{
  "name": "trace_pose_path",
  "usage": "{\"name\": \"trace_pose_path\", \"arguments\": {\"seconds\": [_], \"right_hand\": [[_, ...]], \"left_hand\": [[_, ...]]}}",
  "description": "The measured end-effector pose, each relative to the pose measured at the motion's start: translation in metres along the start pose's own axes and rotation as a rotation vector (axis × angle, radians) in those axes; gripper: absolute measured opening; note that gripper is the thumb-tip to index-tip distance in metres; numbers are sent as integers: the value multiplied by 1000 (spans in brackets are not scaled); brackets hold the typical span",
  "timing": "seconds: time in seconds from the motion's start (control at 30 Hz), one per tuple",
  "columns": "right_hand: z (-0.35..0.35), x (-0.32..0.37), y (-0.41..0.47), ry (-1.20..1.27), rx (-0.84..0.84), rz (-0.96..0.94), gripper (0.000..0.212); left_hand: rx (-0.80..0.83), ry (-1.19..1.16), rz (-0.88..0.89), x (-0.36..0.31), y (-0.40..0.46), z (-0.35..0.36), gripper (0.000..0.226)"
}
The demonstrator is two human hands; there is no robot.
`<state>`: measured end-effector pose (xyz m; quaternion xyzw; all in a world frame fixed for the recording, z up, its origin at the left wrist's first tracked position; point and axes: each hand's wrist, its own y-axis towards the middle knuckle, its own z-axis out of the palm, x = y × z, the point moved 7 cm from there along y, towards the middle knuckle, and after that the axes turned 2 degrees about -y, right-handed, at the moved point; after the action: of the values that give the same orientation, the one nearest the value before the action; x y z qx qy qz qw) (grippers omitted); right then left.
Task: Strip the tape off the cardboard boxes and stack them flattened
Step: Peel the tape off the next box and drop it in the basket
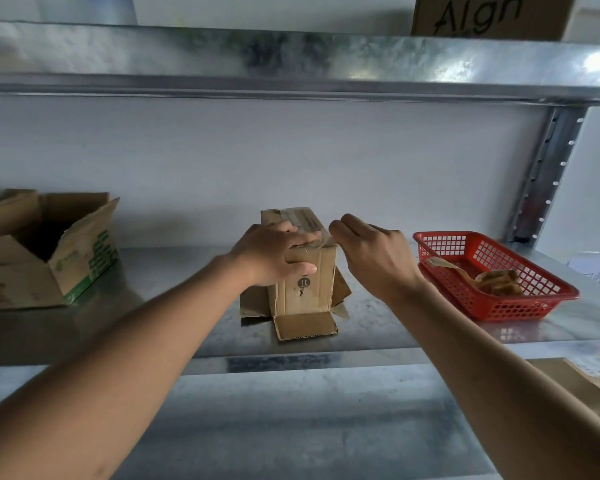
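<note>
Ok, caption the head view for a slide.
Left hand steadies small brown cardboard box on metal shelf; right hand pinches clear tape.

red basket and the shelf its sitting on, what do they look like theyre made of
The red basket looks like moulded plastic: uniform glossy red, with a fine grid of holes in its walls. The shelf looks like galvanised sheet metal: dull silver with a mottled, spangled sheen and soft reflections. Neither can be confirmed by sight alone.

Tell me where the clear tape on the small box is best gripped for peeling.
At the tape end on the small box's top right edge, from the right, where the right hand pinches. The left hand already steadies the box, probably allowing a pull rightward.
</note>
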<state>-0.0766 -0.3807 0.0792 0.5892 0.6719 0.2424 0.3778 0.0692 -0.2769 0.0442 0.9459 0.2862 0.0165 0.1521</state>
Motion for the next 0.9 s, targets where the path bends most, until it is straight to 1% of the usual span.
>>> {"name": "trace_pose_path", "arguments": {"seconds": [0.07, 0.1, 0.13, 0.2, 0.23, 0.27, 0.33, 0.37, 0.4, 0.43, 0.47, 0.5, 0.53, 0.6, 0.63, 0.67, 0.73, 0.83, 0.9], "right_hand": [[2, -5, 1, 103, -22, 40, 4], [4, -11, 2, 238, -1, 111, 4], [9, -18, 1, 412, 35, 206, 9], [25, -25, -6, 772, 147, 405, 29], [32, -24, -10, 904, 198, 474, 32], [36, -22, -12, 987, 221, 517, 30], [40, -22, -15, 1084, 194, 585, 23], [41, -24, -16, 1134, 165, 630, 21], [42, -26, -17, 1187, 135, 681, 18], [43, -28, -18, 1238, 110, 726, 16], [43, -29, -19, 1285, 94, 758, 14], [43, -29, -20, 1327, 87, 775, 13], [43, -29, -20, 1360, 88, 785, 16], [44, -30, -18, 1375, 103, 791, 34], [44, -32, -17, 1338, 117, 785, 41], [43, -34, -15, 1284, 134, 774, 43], [43, -39, -12, 1178, 169, 754, 38], [42, -49, -11, 1035, 222, 733, 27], [39, -56, -11, 868, 259, 701, 19]], "left_hand": [[-6, 16, -20, -3, 4, 2, 67], [-11, 16, -37, -4, 5, 2, 67], [-16, 21, -50, -5, 6, 2, 67], [-24, 41, -52, -6, 6, 3, 67], [-28, 44, -50, -7, 7, 2, 66], [-31, 30, -52, -8, 6, 2, 64], [-7, -25, -60, -9, 5, 1, 68], [29, -84, -67, -8, 5, 1, 74], [70, -202, -90, -3, 3, 1, 78], [88, -382, -121, 3, 2, -1, 74], [80, -548, -148, 9, 1, -5, 61], [49, -640, -152, 15, 2, -10, 43], [12, -616, -132, 18, 3, -15, 33], [11, -414, -78, 15, 3, -20, 35], [35, -305, -61, 11, 3, -22, 37], [66, -219, -54, 7, 5, -23, 38], [140, -134, -40, 1, 9, -24, 37], [226, -210, 2, -2, 11, -21, 33], [252, -215, 31, -3, 8, -14, 34]]}}
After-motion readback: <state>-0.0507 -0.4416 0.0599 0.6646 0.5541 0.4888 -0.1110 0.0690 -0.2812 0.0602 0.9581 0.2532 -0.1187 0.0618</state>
